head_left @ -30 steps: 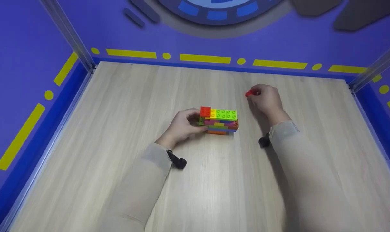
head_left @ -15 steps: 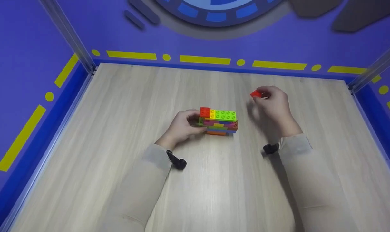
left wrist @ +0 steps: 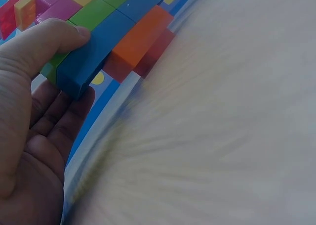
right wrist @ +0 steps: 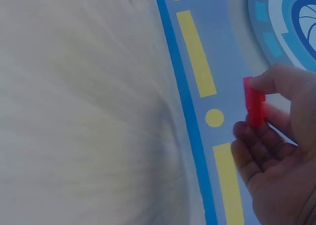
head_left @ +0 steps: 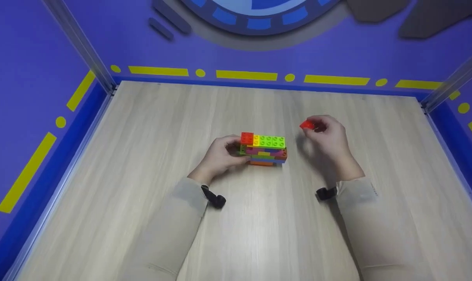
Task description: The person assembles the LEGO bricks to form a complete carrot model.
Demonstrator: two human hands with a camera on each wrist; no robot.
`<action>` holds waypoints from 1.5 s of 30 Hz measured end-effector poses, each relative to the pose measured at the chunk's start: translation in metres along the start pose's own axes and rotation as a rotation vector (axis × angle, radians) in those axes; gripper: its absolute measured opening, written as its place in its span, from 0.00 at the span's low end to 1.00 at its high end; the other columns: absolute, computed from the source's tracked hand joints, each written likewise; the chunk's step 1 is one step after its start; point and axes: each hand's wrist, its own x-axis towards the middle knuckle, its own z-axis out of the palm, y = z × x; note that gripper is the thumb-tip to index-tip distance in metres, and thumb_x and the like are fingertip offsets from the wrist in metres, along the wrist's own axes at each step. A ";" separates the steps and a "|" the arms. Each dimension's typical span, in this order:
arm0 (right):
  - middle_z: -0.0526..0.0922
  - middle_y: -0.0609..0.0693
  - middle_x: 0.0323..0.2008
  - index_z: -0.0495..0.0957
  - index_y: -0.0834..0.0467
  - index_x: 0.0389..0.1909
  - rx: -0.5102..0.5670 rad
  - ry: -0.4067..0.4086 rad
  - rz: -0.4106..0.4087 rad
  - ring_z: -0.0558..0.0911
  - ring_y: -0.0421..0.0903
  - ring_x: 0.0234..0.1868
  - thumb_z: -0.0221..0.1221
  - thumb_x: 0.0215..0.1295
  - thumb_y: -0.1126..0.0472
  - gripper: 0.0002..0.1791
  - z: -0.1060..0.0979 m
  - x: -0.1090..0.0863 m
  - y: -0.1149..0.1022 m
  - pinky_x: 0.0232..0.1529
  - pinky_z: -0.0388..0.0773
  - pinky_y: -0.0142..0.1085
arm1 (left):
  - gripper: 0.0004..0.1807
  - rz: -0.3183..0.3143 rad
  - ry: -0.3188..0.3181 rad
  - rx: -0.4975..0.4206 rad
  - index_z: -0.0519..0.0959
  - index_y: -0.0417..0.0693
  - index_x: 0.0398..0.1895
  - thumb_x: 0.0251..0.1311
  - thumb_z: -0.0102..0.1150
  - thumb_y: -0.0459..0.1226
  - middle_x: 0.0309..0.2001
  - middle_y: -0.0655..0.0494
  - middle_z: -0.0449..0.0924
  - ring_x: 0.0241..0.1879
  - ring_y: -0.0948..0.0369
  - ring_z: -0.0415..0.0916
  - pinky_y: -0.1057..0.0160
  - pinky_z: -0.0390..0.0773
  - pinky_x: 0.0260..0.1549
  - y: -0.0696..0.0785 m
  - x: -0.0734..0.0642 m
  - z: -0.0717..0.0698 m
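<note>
A stack of colourful toy building bricks (head_left: 273, 142) stands near the middle of the table, its top layer red, yellow and lime green with studs upward. My left hand (head_left: 221, 157) grips the left end of it; in the left wrist view the thumb lies over green and blue bricks (left wrist: 98, 49), with other fingers beneath. To the right of the stack and apart from it, my right hand (head_left: 330, 136) pinches a small red brick (head_left: 307, 124) above the table. The right wrist view shows this red brick (right wrist: 255, 101) between thumb and fingers.
The pale wood table (head_left: 162, 128) is bounded by a blue back wall (head_left: 243, 58) and side walls with yellow dashes. A dark wrist-camera mount (head_left: 326, 193) sticks out by the right cuff, another mount (head_left: 216, 199) by the left.
My right hand has lifted and drawn back to the right with the red brick, which has turned in the fingers. The left hand stays on the stack; the head view has tilted slightly.
</note>
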 end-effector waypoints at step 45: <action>0.88 0.50 0.56 0.85 0.69 0.59 0.341 -0.329 -0.237 0.91 0.45 0.54 0.70 0.71 0.75 0.17 0.015 -0.031 -0.037 0.58 0.90 0.31 | 0.26 0.000 0.001 0.005 0.90 0.45 0.62 0.59 0.84 0.30 0.59 0.48 0.93 0.57 0.55 0.89 0.58 0.88 0.65 -0.001 -0.001 -0.001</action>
